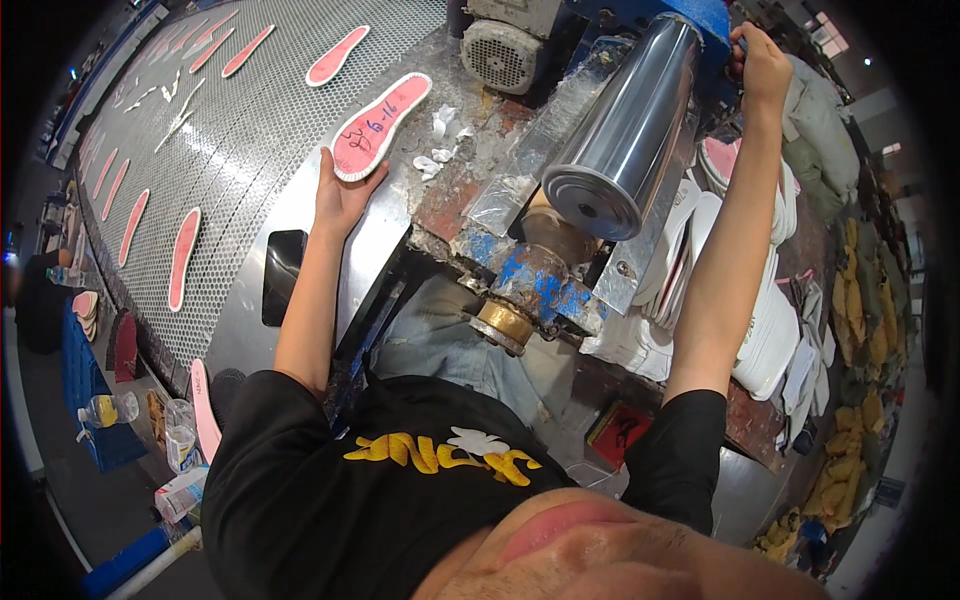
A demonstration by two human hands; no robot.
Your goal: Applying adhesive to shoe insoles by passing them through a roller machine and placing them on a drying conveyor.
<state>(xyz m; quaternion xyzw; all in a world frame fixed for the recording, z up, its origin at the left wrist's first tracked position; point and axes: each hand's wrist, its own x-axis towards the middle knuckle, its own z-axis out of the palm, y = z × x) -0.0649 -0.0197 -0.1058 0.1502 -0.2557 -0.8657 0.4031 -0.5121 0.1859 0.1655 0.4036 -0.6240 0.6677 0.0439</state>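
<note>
My left hand (345, 195) grips a pink insole (378, 128) by its lower end, thumb on one side and fingers on the other. The insole has a white fluted rim and blue and dark pen marks on its face. It is held over the metal edge between the mesh surface and the machine. My right arm reaches forward past a shiny metal roller (625, 130). Up at the blue housing (710, 25) at the roller's far end, my right hand (765, 70) is closed, with its fingers curled; what lies inside them is hidden.
Several pink insoles (185, 258) lie spread over the perforated metal surface (235, 130) at left. A dark phone (285, 275) rests on its smooth edge. White scraps (440, 125) lie left of the roller. Stacked white sole pieces (770, 325) stand beside my right arm. A motor (500, 55) sits behind.
</note>
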